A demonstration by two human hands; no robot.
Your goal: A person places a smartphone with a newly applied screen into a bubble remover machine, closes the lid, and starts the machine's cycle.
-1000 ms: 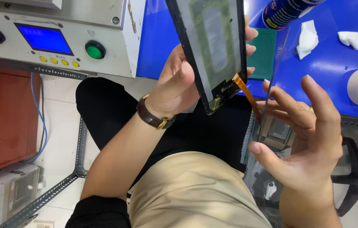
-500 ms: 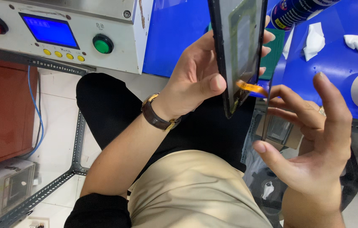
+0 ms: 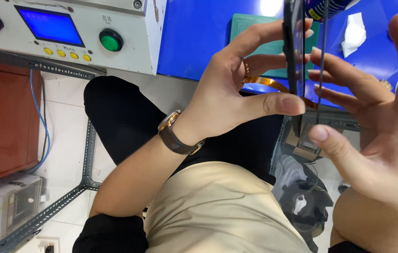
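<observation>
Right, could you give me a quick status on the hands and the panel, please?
Left hand grips thin dark panel edge-on. Right hand open beside it, fingers spread. Orange flex cable hangs off panel.

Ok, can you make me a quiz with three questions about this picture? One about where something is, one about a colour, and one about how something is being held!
1. Where is the wristwatch?
A. on the left wrist
B. on the blue table
C. on the floor

2. What colour is the round button beside the blue screen?
A. yellow
B. green
C. white

3. How is the thin dark panel held?
A. lying flat
B. edge-on, upright
C. rolled up

Answers: 1 A, its brown strap wraps the wrist of the left hand. 2 B, it is bright green. 3 B, only its narrow edge shows between the left hand and right hand.
</observation>
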